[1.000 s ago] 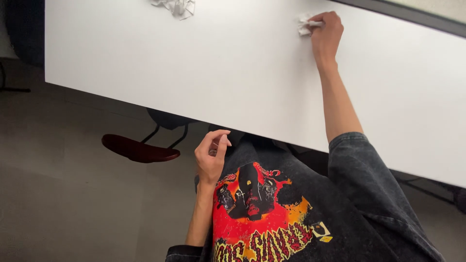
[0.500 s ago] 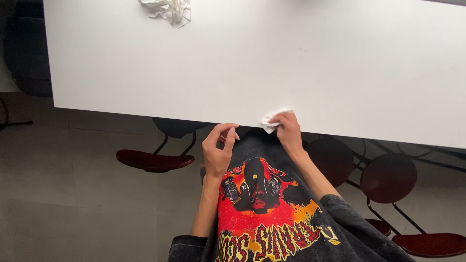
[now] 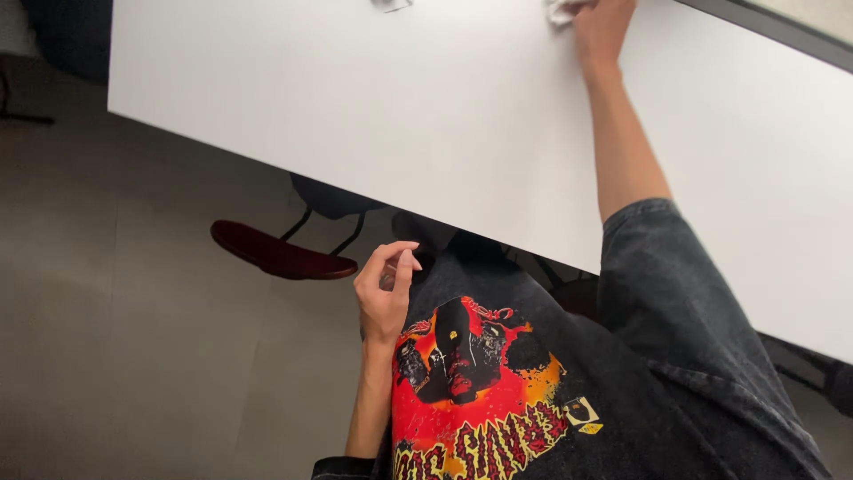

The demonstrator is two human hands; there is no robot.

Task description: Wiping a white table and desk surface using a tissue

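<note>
My right hand [image 3: 602,27] is stretched out far across the white table [image 3: 400,116], pressed on a crumpled white tissue [image 3: 560,11] at the top edge of the view. My left hand [image 3: 385,293] hangs below the table's near edge, in front of my dark printed shirt, its fingers loosely curled with nothing visible in them. A second bit of crumpled white paper [image 3: 391,4] lies at the far top of the table, mostly cut off by the frame.
A dark red chair seat [image 3: 280,253] on black legs stands under the table's near edge, over a grey floor [image 3: 115,311]. A dark strip [image 3: 764,31] runs along the table's far right side.
My right hand has gone from the table's near edge, beside my left hand, back out to the far side with the tissue. The left hand stayed near my chest.
</note>
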